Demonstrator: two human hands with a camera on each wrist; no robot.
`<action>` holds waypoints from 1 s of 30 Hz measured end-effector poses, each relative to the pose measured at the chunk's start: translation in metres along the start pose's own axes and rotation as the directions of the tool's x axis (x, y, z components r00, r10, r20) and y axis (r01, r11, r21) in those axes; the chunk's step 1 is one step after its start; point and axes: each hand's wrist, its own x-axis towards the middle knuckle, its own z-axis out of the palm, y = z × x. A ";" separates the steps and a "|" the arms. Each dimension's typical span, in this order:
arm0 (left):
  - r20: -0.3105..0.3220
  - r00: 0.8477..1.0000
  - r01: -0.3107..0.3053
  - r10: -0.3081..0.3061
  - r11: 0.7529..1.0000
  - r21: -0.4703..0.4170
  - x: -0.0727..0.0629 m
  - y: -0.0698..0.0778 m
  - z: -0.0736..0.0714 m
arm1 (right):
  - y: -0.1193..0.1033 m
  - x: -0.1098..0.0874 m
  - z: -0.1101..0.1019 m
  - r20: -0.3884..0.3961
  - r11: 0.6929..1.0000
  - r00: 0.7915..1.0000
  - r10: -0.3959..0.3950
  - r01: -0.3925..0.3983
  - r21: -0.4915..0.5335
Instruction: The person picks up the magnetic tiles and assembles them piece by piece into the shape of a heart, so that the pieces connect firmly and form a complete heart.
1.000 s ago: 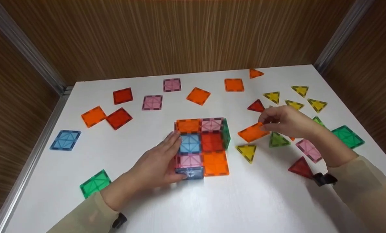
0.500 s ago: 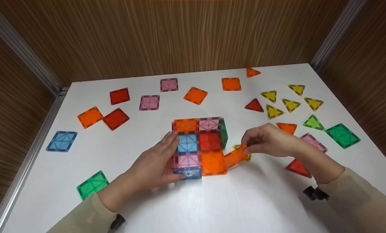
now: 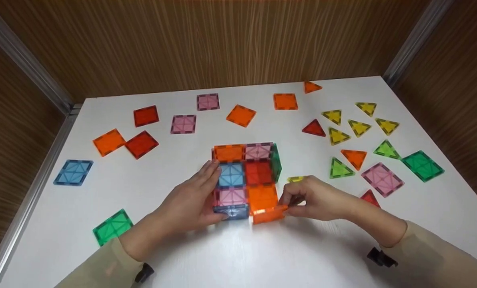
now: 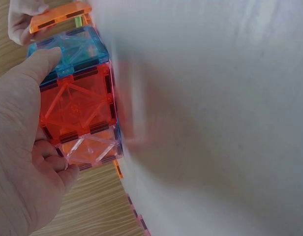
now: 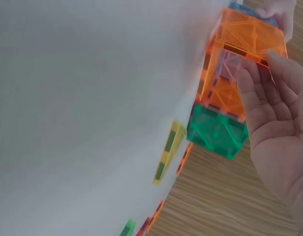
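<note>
A box of see-through magnetic tiles stands mid-table in the head view, with a blue floor tile point(image 3: 231, 175) and a red floor tile point(image 3: 258, 173) among its colours. My left hand point(image 3: 190, 196) holds the box's left side. Its thumb lies on the blue front tile point(image 4: 75, 49), and its fingers bend at the pink side tile point(image 4: 90, 148). With thumb and fingers my right hand point(image 3: 318, 200) pinches an orange square tile point(image 3: 268, 215) by its right edge. That tile stands tilted at the front edge of the orange floor tile point(image 3: 262, 196), beside the blue front tile.
A green tile point(image 5: 218, 130) forms part of the box's right wall. Several triangles, such as a yellow one point(image 3: 359, 128), lie to the right, near a pink square point(image 3: 382, 179). Loose squares, including a red one point(image 3: 142, 145) and a blue one point(image 3: 73, 173), spread over the left and back.
My right hand has brought the orange square tile leftward and toward me from among the triangles to the box's front right, turning it upright. The left hand has stayed on the box.
</note>
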 end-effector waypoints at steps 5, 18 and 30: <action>-0.012 1.000 -0.016 0.016 1.000 -0.015 0.001 0.001 -0.001 | 0.001 0.002 0.007 -0.058 0.998 0.997 -0.056 0.054 -0.037; 0.021 1.000 0.021 -0.021 1.000 -0.010 0.000 0.003 -0.004 | 0.004 0.004 0.013 -0.095 0.999 0.995 -0.019 0.015 -0.040; 0.023 0.999 0.033 -0.033 0.999 -0.020 0.000 0.003 -0.002 | 0.012 -0.013 -0.014 -0.104 0.999 0.994 0.018 -0.021 -0.028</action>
